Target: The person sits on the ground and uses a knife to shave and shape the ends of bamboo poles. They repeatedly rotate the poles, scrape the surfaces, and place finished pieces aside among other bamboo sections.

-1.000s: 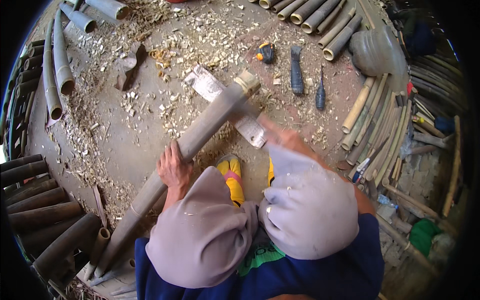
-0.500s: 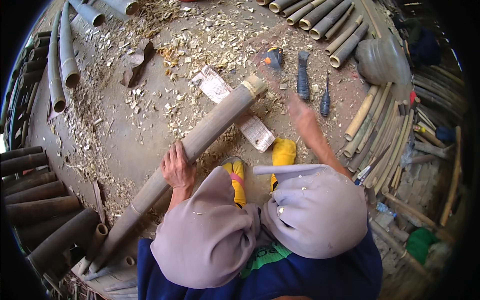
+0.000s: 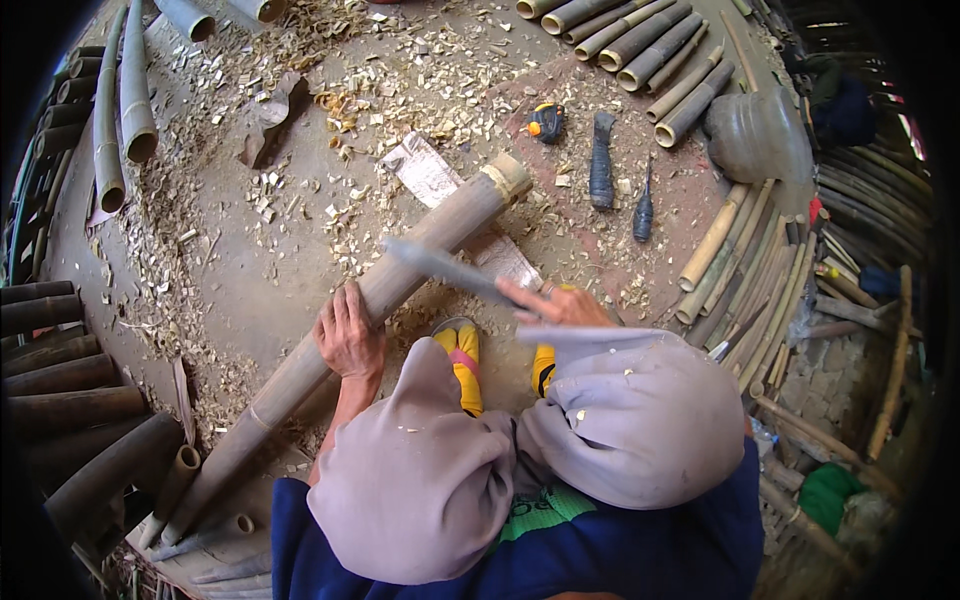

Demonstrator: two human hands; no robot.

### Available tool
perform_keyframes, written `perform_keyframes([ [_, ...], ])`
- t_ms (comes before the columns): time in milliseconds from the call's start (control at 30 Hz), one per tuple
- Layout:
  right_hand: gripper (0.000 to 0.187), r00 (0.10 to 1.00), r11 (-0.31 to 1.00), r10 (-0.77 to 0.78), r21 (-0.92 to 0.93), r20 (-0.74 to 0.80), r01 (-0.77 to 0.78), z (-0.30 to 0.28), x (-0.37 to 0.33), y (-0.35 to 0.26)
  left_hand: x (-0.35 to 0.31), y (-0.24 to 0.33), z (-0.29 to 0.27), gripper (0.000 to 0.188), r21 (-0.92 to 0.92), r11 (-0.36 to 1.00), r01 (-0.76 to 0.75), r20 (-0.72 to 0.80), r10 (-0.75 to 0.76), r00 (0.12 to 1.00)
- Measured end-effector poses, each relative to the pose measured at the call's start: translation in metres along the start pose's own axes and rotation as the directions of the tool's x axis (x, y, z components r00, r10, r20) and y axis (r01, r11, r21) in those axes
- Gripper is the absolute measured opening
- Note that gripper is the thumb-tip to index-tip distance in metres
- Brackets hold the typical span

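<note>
A thick bamboo pole slants from lower left to upper centre. Its far end rests across a pale flat board. My left hand is wrapped over the pole near its middle, fingers closed against it. In my right hand is a long grey-bladed knife, smeared by motion. The blade lies across the pole in the picture; whether it touches is unclear. Beyond my right hand lie an orange and black tape measure, a dark wrapped tool and a thin-shafted tool with a dark handle.
Wood chips cover the ground ahead. Cut bamboo lengths lie at the far right, with thinner poles nearer. More dark bamboo is stacked at left. A big translucent container stands at right.
My right hand has come nearer and left, bringing the blade over the pole from beyond its right side. The left hand still grips the pole in about the same place.
</note>
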State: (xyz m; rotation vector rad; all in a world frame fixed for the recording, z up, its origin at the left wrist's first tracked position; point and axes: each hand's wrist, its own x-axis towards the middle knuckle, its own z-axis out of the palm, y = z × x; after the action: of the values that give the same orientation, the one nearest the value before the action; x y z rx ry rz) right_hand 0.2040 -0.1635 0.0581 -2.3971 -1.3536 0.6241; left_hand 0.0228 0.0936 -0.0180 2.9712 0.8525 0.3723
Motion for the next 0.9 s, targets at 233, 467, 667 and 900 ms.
perform_keyframes([
  [233,0.053,0.779,0.798,0.576,0.379,-0.248,-0.469,-0.037,-0.002,0.066,0.001,0.011,0.000,0.061,-0.051,0.998,-0.032,-0.020,0.031,0.999],
  [467,0.051,0.730,0.628,0.673,0.616,-0.122,-0.476,-0.023,0.019,0.069,0.002,0.008,0.003,0.061,-0.021,1.000,-0.015,-0.039,0.014,0.999],
  [667,0.054,0.897,0.846,0.440,0.313,0.046,-0.431,-0.042,0.007,0.001,-0.002,0.005,0.005,0.060,-0.008,1.000,0.000,-0.048,-0.001,0.999],
  [900,0.051,0.808,0.809,0.569,0.279,-0.152,-0.518,-0.073,-0.015,0.072,0.001,0.015,0.009,0.059,-0.097,0.995,-0.020,-0.048,0.016,0.999],
])
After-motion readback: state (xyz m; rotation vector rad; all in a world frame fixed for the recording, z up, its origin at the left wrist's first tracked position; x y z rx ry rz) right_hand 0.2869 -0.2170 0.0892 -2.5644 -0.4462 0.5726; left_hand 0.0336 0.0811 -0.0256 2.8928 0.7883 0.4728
